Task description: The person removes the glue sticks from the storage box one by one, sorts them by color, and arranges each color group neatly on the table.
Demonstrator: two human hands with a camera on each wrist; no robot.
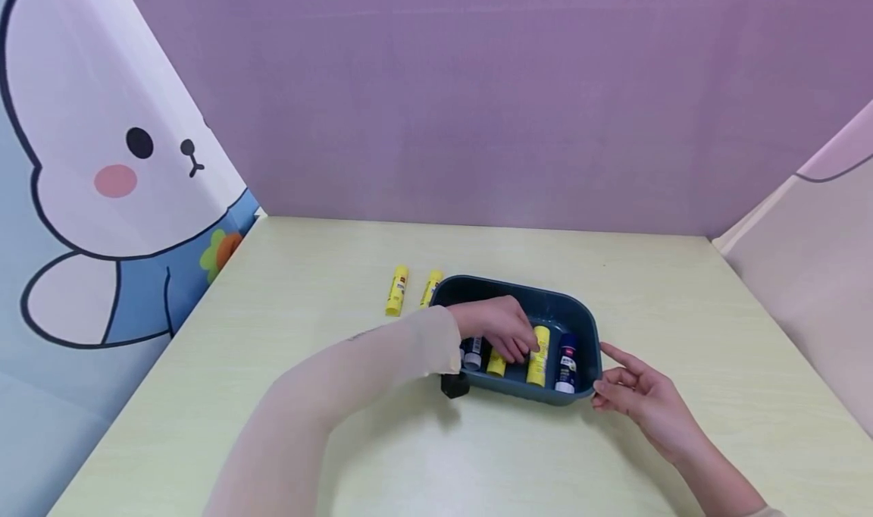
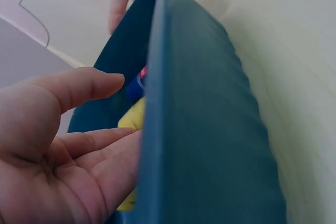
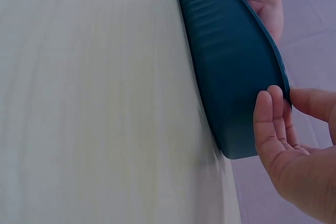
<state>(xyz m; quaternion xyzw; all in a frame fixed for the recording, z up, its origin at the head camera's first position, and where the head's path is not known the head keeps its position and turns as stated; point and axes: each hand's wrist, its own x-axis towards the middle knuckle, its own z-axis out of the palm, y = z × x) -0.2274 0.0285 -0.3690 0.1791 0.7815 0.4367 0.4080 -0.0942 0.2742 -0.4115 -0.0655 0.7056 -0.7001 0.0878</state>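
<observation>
A dark teal plastic basket [image 1: 555,398] stands on the table with several glue sticks in it. My left hand [image 1: 501,324] reaches over its near-left side into it, the fingers beside a yellow glue stick [image 1: 539,358]. In the left wrist view the thumb stands apart from fairly straight fingers [image 2: 105,156]; the wall hides part of what they touch. At the right end, my right hand [image 1: 644,399] pinches the rim, thumb at the edge and fingers against the outer wall [image 3: 236,77]. A dark blue glue stick [image 1: 567,363] with a white end lies nearest that side.
Outside the basket to the left lie a yellow glue stick [image 1: 396,291] and another yellow glue stick [image 1: 431,287] close to the rim. The pale table [image 1: 327,263] meets a purple backdrop [image 1: 443,123] behind. A black block-like object [image 1: 454,385] shows under the left wrist.
</observation>
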